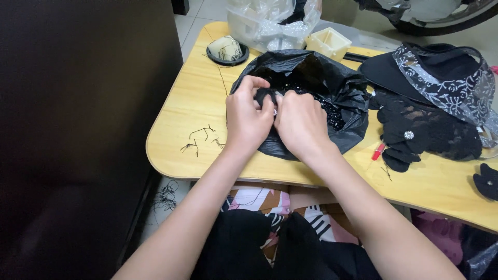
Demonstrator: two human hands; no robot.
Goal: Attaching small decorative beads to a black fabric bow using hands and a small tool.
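Wooden bench (207, 103) seen from above. At its middle, a crumpled black plastic bag (332, 83) holding small black beads (334, 116); judged light, limp, easily spilled, best gathered at the rim. Left hand (248, 116) and right hand (300, 123) closed together, fingertips pinching a small black fabric piece (265, 94) over the bag's near-left edge; judged soft, best held by pinch.

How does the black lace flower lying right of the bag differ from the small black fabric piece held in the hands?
The lace flower lies free on the wooden table, spread wide, a shiny stud at its centre. The fabric piece is small, bunched, pinched between left hand and right hand over the black bag. Both are black.
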